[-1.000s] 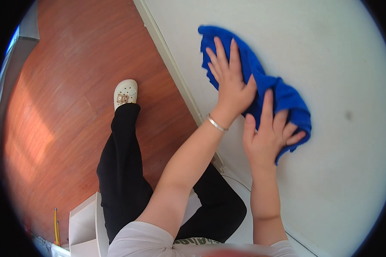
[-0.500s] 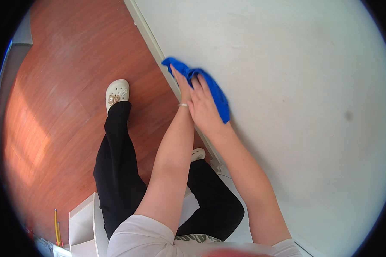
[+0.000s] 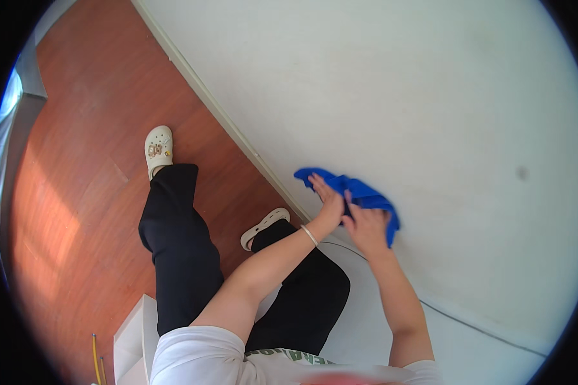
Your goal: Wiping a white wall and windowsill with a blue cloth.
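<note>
Head view: blue cloth (image 3: 370, 194) bunched against white wall (image 3: 430, 115), just right of baseboard (image 3: 201, 90). Left hand (image 3: 329, 204), nearer baseboard, lies on cloth, fingers extended, unclenched. Right hand (image 3: 368, 230), farther from baseboard, touches cloth; fingers blurred, cannot tell whether grasping. Cream clogs (image 3: 158, 142) on red-brown floor (image 3: 96, 128), left of baseboard.

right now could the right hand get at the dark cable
Probably yes: a stretch of the dark cable shows uncovered just below the right hand in the view, though that hand is against the blue cloth.

Indoor room, exact use unclear, wood-look floor (image 3: 96, 141), baseboard (image 3: 205, 97), pale wall (image 3: 430, 115)
</note>
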The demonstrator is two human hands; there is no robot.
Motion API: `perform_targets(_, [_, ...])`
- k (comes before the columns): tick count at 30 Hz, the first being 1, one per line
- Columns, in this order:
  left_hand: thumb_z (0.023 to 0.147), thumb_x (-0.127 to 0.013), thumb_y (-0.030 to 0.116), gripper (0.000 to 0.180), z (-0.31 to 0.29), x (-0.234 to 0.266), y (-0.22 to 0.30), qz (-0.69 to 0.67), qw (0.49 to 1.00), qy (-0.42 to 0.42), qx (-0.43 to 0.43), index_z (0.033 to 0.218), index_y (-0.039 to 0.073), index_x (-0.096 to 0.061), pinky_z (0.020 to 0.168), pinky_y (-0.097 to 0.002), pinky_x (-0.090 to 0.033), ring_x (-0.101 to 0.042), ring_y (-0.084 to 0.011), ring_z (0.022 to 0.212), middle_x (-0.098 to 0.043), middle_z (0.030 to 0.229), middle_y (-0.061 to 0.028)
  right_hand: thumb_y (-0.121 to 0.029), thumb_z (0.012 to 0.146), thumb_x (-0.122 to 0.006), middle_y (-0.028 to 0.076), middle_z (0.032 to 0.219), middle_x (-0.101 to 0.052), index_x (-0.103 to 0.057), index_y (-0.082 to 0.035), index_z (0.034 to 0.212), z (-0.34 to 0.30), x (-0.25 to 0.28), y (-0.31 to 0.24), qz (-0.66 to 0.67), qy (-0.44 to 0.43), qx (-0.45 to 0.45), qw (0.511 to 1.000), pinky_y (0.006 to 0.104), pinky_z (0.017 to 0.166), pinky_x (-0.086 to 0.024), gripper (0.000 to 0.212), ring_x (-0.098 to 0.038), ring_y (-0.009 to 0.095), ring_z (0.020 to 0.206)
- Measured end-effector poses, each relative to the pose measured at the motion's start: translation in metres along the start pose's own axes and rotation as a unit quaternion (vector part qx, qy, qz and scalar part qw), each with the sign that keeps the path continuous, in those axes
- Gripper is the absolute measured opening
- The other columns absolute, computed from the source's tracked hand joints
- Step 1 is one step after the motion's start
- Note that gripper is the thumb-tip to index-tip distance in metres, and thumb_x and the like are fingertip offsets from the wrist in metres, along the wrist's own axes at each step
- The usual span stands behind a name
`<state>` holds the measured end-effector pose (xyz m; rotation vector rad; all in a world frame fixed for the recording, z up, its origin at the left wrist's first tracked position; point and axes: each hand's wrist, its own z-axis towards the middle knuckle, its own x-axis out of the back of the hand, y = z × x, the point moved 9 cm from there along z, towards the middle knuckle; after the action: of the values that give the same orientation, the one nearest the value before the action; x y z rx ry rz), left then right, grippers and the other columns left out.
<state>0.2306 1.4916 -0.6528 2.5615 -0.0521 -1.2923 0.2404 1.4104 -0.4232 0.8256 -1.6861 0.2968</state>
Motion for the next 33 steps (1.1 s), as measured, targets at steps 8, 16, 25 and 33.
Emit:
perform_targets(8, [0.089, -0.052, 0.044, 0.086, -0.18, -0.264, 0.31, 0.62, 0.599, -0.224, -0.455, 0.147, 0.001, -0.005, 0.101, -0.0668, 0.005, 0.016, -0.0591, 0.131, 0.018, 0.145, -0.0354, -0.052, 0.08, -0.059, 0.028, 0.139, -0.029, -0.042, -0.01, 0.137, -0.094, 0.233, 0.035, -0.189, 0.486, -0.219, 0.824, 0.0694, 0.096, -0.013, 0.073, -0.023, 0.049, 0.128])
perform_targets(16, [0.076, -0.066, 0.04, 0.087, -0.144, -0.19, 0.233, 0.6, 0.544, -0.171, -0.562, 0.137, -0.008, -0.026, 0.1, -0.0718, -0.004, 0.002, -0.0628, 0.13, 0.001, 0.14, -0.0468, -0.048, 0.077, -0.063, 0.0, 0.101, -0.061, -0.06, -0.038, 0.119, -0.081, 0.097, 0.035, -0.158, 0.345, -0.256, 0.889, 0.0584, 0.085, -0.032, 0.043, -0.048, 0.03, 0.11])
perform_targets(25, [0.077, -0.065, 0.048, 0.092, -0.2, -0.226, 0.194, 0.703, 0.367, -0.239, -0.559, 0.14, -0.003, -0.023, 0.099, -0.0721, -0.002, -0.003, -0.0642, 0.128, -0.008, 0.137, -0.048, -0.048, 0.075, -0.067, 0.0, 0.116, -0.049, -0.062, -0.033, 0.117, -0.166, 0.065, 0.067, -0.071, 0.493, -0.274, 0.823, 0.0517, 0.09, -0.027, 0.045, -0.039, 0.028, 0.11])
perform_targets(33, [0.082, -0.06, 0.051, 0.057, -0.443, -0.352, 0.225, 0.556, 0.316, -0.274, -0.718, 0.132, 0.026, -0.052, 0.095, -0.0744, 0.0, -0.009, -0.0584, 0.13, -0.017, 0.145, -0.035, -0.051, 0.079, -0.056, 0.033, 0.141, -0.022, -0.053, -0.015, 0.128, -0.349, 0.269, 0.071, -0.081, 0.693, -0.402, 0.593, 0.0689, 0.095, -0.017, 0.061, -0.012, 0.056, 0.131])
